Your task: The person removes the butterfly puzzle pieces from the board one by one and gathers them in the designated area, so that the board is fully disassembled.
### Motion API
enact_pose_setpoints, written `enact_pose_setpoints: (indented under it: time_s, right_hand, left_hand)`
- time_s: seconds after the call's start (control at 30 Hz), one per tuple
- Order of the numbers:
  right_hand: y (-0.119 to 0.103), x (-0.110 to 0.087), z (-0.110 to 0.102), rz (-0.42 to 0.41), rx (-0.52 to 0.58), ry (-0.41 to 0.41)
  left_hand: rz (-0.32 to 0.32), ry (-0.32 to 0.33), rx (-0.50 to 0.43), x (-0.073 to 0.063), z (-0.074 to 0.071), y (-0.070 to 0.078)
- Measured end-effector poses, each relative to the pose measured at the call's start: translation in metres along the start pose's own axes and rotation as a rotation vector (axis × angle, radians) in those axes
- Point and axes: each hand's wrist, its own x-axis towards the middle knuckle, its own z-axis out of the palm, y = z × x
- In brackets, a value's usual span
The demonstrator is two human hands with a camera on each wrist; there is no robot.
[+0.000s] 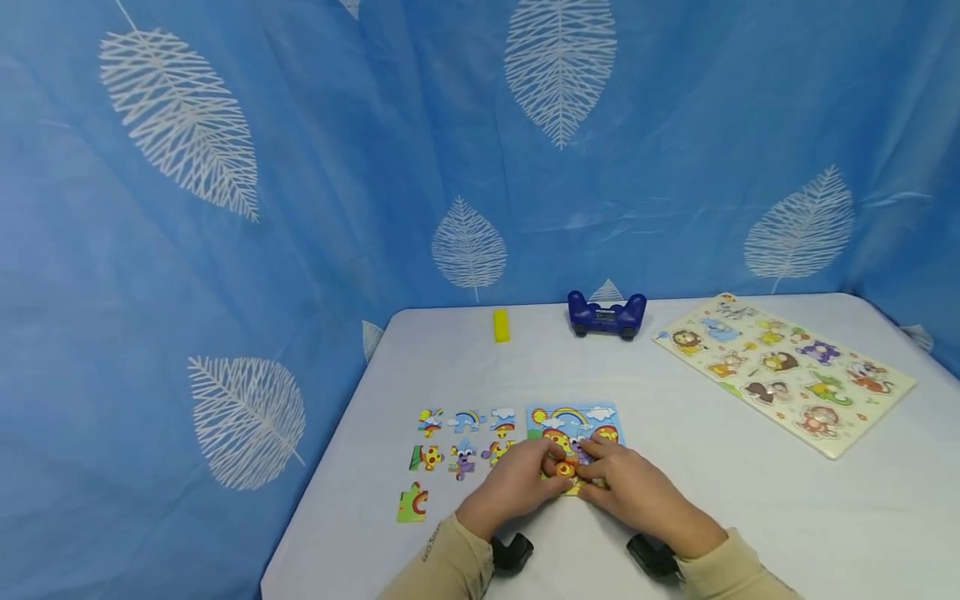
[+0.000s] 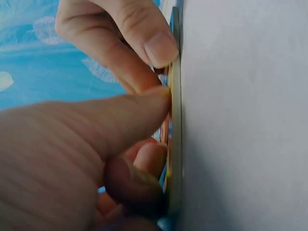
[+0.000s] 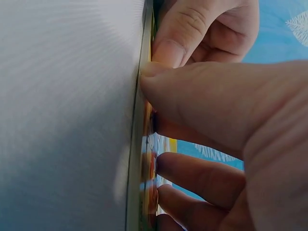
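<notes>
A jigsaw puzzle board printed with a sun, rainbow and cloud lies on the table under both hands. My left hand has its thumb and forefinger curled about a puzzle piece with an orange ring, low on the board. From the right, my right hand rests extended fingers on the board, its thumb against the near edge. Both thumbs meet close together in the wrist views. The fingers hide much of the board's lower half and the piece's outline.
Several loose puzzle pieces lie in rows left of the board. Farther back are a yellow block and a blue game controller. An animal puzzle board lies at the right. A blue leaf-patterned curtain hangs behind.
</notes>
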Motion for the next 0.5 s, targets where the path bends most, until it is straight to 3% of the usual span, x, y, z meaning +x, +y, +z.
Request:
enact_pose_setpoints:
  time_s: [0.23, 0.5]
  right_hand:
    - [0.0015, 0.0003, -0.0016, 0.008, -0.027, 0.045]
    - [0.0005, 0.0011, -0.0006, 0.09, -0.119, 0.159]
  left_hand:
    - [-0.006, 0.055, 0.076, 0.0008, 0.0043, 0.0021]
    - [-0.021, 0.042, 0.074, -0.0027, 0.0025, 0.0025]
